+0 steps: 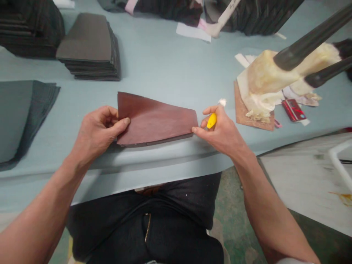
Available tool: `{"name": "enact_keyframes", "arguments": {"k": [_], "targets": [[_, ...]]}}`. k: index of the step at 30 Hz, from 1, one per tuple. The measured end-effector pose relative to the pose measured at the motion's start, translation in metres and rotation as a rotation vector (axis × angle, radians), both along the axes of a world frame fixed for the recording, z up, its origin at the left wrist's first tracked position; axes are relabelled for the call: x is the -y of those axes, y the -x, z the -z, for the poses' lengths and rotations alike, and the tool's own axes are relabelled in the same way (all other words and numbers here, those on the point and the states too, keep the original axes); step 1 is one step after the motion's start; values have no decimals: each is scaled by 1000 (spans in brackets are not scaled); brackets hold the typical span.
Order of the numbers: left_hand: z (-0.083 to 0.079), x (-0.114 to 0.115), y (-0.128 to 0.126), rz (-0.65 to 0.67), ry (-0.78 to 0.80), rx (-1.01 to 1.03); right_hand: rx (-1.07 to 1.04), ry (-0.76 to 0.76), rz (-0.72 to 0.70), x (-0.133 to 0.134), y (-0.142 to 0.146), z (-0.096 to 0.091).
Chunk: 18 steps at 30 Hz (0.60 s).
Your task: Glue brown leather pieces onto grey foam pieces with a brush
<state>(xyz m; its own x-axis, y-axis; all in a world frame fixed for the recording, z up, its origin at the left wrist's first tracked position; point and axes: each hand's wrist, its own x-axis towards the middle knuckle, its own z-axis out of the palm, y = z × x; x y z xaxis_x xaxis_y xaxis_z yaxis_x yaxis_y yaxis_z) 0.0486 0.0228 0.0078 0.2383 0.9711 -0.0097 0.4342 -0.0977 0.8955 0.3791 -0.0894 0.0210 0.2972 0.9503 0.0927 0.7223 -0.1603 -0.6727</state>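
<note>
A reddish-brown leather piece (pixel 156 119), wide at the left and narrower at the right, lies near the table's front edge. A dark layer shows under its lower edge. My left hand (pixel 100 126) pinches its left edge, thumb on top and fingers behind. At the narrow end, the thumb of my right hand (pixel 220 130) touches the lower right corner. That hand also holds a small tool with a yellow handle (pixel 211 120); its white tip (pixel 222 102) sticks out above the knuckles, and the middle is hidden in the fingers.
Stacks of dark cut pieces (pixel 88 40) stand at the upper left, with more dark sheets (pixel 16 117) at the left edge. Right of my hand are a glue-crusted container (pixel 264 73) with two black handles (pixel 313 40), a brown scrap (pixel 242 110) and a red packet (pixel 293 110).
</note>
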Motion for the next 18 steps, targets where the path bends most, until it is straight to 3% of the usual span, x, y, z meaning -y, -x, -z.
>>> {"name": "enact_keyframes", "arguments": {"k": [4,11,15,18], "targets": [[2,0,2,46,-3,27,19,9,26,1,-1,-12],[5,2,4,64,4,19,-49,-387,48,-13,45,-21],[6,2,5,61,4,22,-55,-331,-41,-27,73,-7],[6,2,6,59,1,22,-8,-272,-27,-36,76,6]]}}
